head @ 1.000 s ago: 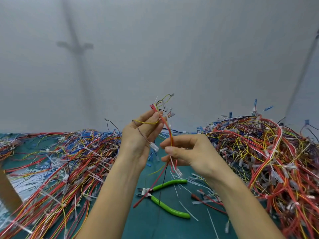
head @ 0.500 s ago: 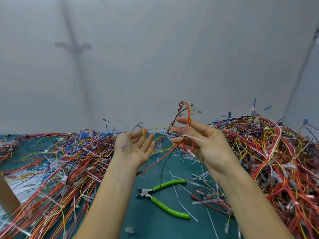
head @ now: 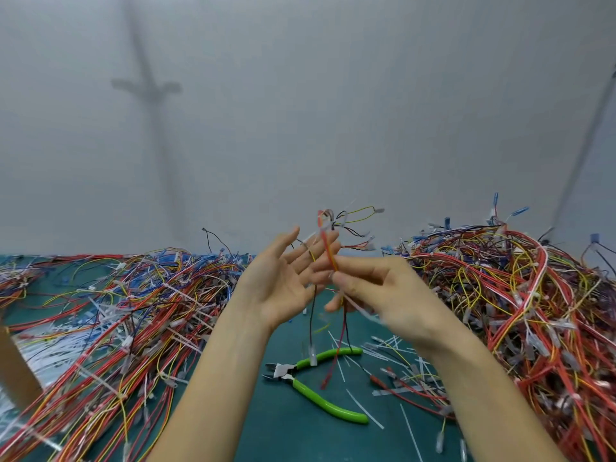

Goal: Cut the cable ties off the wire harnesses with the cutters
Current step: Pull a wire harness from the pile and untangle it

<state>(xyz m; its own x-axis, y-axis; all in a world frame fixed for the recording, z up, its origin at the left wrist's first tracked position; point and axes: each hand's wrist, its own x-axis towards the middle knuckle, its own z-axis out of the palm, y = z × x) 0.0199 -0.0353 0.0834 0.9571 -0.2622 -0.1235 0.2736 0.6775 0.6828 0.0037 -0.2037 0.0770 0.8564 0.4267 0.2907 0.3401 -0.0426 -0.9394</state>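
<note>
My right hand point(head: 383, 295) pinches a small wire harness point(head: 328, 248) of red, yellow and black wires between thumb and fingers, holding it upright above the table. Its loose ends hang down toward the mat, and a white cable tie sticks out near its top. My left hand point(head: 286, 281) is raised beside it, palm open with fingers spread, its fingertips close to the wires. The green-handled cutters point(head: 313, 385) lie on the green mat point(head: 273, 431) below both hands, jaws pointing left, with no hand on them.
A large pile of tied harnesses point(head: 520, 308) fills the right side. Another spread of wires point(head: 110, 321) covers the left. Cut white tie pieces point(head: 400, 358) litter the mat near the cutters. A brown cardboard edge point(head: 13, 371) stands at far left. A grey wall rises behind.
My right hand moved back toward the centre and turned the harness upright. My left hand rose and spread open next to the wires. The cutters have not moved.
</note>
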